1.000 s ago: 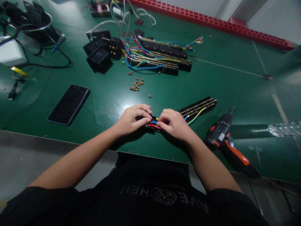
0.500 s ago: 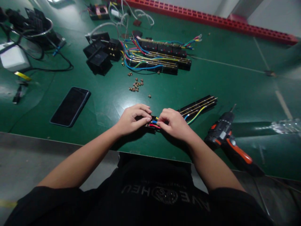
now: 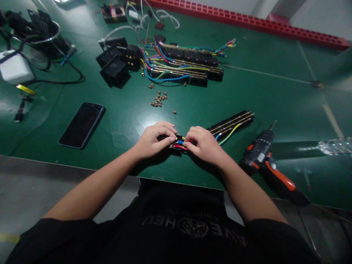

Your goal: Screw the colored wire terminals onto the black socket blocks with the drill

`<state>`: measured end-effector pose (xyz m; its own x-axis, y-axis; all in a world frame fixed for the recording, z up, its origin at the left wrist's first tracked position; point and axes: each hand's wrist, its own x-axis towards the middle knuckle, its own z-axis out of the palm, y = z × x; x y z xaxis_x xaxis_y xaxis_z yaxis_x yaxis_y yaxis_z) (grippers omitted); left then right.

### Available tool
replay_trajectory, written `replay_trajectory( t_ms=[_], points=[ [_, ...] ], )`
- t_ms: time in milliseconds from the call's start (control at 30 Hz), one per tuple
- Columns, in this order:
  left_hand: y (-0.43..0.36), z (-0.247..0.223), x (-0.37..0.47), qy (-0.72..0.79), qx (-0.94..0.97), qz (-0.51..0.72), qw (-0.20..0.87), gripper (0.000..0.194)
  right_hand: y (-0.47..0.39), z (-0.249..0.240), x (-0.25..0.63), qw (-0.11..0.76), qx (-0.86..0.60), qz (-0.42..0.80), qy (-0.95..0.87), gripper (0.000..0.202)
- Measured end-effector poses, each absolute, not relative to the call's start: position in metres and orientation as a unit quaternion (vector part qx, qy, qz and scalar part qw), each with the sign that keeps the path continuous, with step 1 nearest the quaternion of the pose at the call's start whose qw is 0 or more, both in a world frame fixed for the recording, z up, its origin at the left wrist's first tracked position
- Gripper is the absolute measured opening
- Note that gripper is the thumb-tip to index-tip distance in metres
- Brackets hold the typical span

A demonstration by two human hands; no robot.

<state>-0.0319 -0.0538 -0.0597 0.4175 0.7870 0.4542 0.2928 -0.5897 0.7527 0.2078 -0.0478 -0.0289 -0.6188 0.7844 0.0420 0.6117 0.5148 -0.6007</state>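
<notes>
Near the table's front edge lies a black power-strip housing (image 3: 231,123) with brass bars along it and coloured wires at its left end. My left hand (image 3: 157,141) is closed at that end, thumb and forefinger together beside the wire ends; whatever is in the pinch is too small to make out. From the other side my right hand (image 3: 202,145) pinches the blue wire (image 3: 180,142), its fingertips partly hiding it. A red wire (image 3: 180,146) runs just below. A yellow-green wire (image 3: 232,134) comes out to the right of my right hand.
Several small brass screws (image 3: 158,98) lie beyond my hands. A phone (image 3: 82,125) is at left, a cordless drill (image 3: 260,152) at right. Farther back are wired strips (image 3: 178,75), black boxes (image 3: 114,71) and a metal bowl (image 3: 59,33) with black parts. A red perforated rail (image 3: 233,18) edges the table.
Both hands keep the same place and grip on the strip's left end. The view has shifted only very slightly.
</notes>
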Motion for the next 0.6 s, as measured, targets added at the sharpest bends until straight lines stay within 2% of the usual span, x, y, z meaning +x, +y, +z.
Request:
replay_trajectory(
  t_ms=[267, 600],
  points=[
    [-0.055, -0.058, -0.035, 0.362, 0.793, 0.399, 0.285, 0.014, -0.047, -0.03, 0.208, 0.153, -0.408, 0.268, -0.859, 0.018],
    [-0.05, -0.024, -0.043, 0.336, 0.893, 0.245, 0.173, 0.022, -0.047, -0.03, 0.207, 0.142, -0.416, 0.264, -0.859, 0.018]
  ],
)
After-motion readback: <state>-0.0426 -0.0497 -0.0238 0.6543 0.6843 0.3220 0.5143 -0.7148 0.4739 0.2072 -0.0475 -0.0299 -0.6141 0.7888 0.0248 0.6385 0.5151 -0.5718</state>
